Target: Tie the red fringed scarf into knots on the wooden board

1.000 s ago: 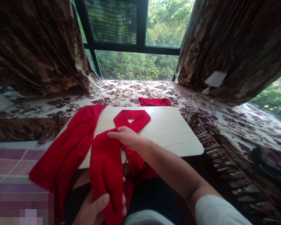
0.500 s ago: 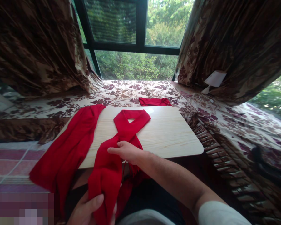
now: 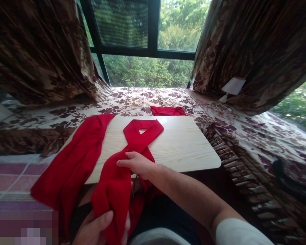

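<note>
A long red scarf (image 3: 76, 160) lies across a light wooden lap table (image 3: 178, 143), looped and crossed near the middle, with its ends hanging off the near edge. My right hand (image 3: 135, 164) rests flat on the crossing, fingers stretched out, pressing the cloth by the near edge. My left hand (image 3: 95, 229), low at the frame's bottom, is closed round the hanging strand of the scarf, thumb on top. A fringed end dangles beneath my right wrist.
A second folded red cloth (image 3: 168, 110) lies just beyond the table's far edge on a floral bedspread (image 3: 132, 100). Brown patterned curtains (image 3: 255, 44) hang left and right of a dark-framed window (image 3: 150, 44). A white tag (image 3: 233, 86) sticks out at the right curtain.
My right hand has slid toward me along the scarf, from the loop to the near edge. The strand held by my left hand has been drawn lower and a little left.
</note>
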The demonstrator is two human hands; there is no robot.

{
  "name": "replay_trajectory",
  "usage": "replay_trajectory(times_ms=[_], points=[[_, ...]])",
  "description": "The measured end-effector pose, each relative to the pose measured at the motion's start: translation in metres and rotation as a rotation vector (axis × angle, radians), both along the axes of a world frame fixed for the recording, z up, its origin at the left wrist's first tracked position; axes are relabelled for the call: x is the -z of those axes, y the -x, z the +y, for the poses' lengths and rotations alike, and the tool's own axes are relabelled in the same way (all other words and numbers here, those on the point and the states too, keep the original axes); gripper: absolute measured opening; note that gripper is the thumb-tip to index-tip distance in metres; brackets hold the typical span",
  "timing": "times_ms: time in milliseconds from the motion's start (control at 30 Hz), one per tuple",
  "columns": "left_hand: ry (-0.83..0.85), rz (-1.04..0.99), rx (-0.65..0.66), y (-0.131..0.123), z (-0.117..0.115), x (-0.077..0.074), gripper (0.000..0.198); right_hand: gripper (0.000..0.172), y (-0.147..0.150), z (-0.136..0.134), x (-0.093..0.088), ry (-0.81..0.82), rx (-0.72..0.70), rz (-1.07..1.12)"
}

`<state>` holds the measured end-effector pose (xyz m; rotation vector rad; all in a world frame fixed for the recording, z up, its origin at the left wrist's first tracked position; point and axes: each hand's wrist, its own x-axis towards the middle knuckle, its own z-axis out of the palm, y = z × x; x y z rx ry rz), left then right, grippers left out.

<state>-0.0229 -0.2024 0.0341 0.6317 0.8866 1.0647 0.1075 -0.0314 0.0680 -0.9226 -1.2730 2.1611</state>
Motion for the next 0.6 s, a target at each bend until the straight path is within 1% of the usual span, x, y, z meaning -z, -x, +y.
replay_trajectory(times_ms=[67, 167, 200, 267, 333, 433, 533, 600], points=[[-0.007, -0.008, 0.009, -0.003, 0.003, -0.007, 0.032, 0.012, -0.001, 0.008, -0.004, -0.018, -0.007, 0.037], [0.012, -0.011, 0.003, -0.011, 0.008, -0.022, 0.041, 0.016, -0.006, 0.022, -0.017, -0.074, 0.040, 0.082], [0.025, -0.015, -0.009, -0.016, 0.011, -0.028, 0.040, 0.016, -0.008, 0.028, -0.021, -0.099, 0.062, 0.105], [0.055, -0.034, -0.057, -0.025, 0.019, -0.041, 0.032, 0.016, -0.009, 0.038, -0.030, -0.157, 0.103, 0.134], [0.096, -0.069, -0.114, -0.035, 0.030, -0.054, 0.025, 0.016, -0.007, 0.050, -0.037, -0.208, 0.154, 0.114], [0.168, -0.150, -0.195, -0.046, 0.058, -0.072, 0.031, 0.015, 0.002, 0.071, -0.040, -0.232, 0.251, 0.055], [0.226, -0.219, -0.287, -0.051, 0.097, -0.082, 0.040, 0.019, 0.007, 0.090, -0.040, -0.243, 0.353, -0.031], [0.164, -0.272, -0.365, -0.050, 0.126, -0.083, 0.045, 0.021, 0.005, 0.096, -0.038, -0.233, 0.308, -0.112]])
